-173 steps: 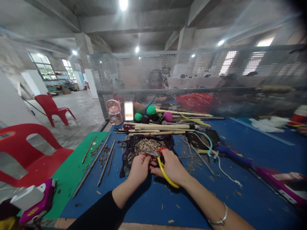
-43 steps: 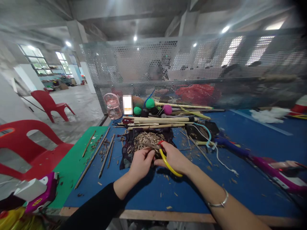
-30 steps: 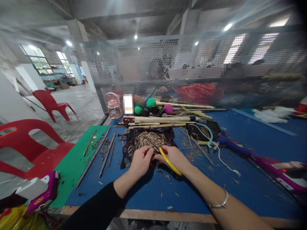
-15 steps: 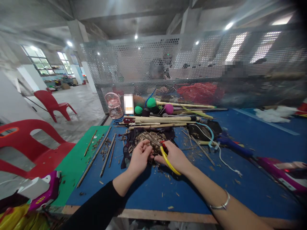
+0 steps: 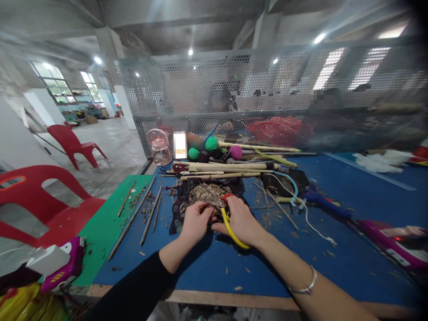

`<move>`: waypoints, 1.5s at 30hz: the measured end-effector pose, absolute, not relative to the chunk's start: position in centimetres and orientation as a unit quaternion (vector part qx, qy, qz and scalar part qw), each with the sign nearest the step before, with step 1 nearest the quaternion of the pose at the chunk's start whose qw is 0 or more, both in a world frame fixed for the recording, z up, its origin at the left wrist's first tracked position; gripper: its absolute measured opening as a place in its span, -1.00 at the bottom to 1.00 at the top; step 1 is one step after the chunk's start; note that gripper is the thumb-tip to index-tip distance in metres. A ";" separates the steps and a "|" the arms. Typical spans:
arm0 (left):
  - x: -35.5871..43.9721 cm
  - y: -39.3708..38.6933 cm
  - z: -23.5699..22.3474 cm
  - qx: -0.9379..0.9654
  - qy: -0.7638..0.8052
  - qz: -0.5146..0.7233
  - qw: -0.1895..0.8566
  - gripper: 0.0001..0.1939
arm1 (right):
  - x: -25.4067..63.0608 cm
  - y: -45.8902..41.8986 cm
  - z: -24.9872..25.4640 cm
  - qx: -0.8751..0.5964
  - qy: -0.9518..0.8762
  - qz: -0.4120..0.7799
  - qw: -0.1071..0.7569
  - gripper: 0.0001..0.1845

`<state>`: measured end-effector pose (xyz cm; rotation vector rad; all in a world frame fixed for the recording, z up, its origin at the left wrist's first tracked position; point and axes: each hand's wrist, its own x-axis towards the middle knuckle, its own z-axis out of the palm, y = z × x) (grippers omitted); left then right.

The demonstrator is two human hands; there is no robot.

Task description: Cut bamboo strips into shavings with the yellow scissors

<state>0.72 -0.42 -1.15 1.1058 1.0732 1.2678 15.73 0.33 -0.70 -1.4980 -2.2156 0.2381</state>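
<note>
Scissors [image 5: 222, 203] between our hands | right hand [image 5: 243, 219] curled round their yellow handle [image 5: 229, 229] | left hand [image 5: 194, 224] pinched beside, its hold we cannot tell | dark cloth [image 5: 177, 223] beneath, probably for catching chips [image 5: 203, 191]

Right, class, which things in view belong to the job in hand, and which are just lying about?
Likely belong:
scissors, in the right hand
chopped pieces
dark cloth beneath

Likely just lying about:
pink bottle
green balls
magenta ball
red chairs

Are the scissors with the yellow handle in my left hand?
No, your right hand is holding the scissors by the handles.
</note>
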 end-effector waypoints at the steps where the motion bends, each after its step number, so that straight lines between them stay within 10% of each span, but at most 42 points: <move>1: 0.7 -0.5 -1.2 0.480 0.460 0.531 0.526 -0.78 | 15.7 0.3 -0.7 -0.543 -0.806 0.074 0.224 -0.35; 9: 0.2 -1.2 -0.5 0.638 0.508 0.504 0.285 -0.73 | 15.3 0.2 -1.1 -0.590 -0.777 0.101 0.195 -0.60; 21: 0.2 -0.2 -1.9 0.587 0.520 0.486 0.386 -0.75 | 15.9 0.6 -1.3 -0.581 -0.788 0.123 0.161 -0.61; 37: 0.0 -1.0 -1.3 0.664 0.531 0.470 0.236 -0.74 | 15.2 0.3 -1.2 -0.600 -0.778 0.082 0.171 -0.60; 45: 0.0 -0.3 -2.1 0.608 0.519 0.459 0.387 -0.75 | 15.9 0.8 -1.3 -0.611 -0.774 0.103 0.133 -0.59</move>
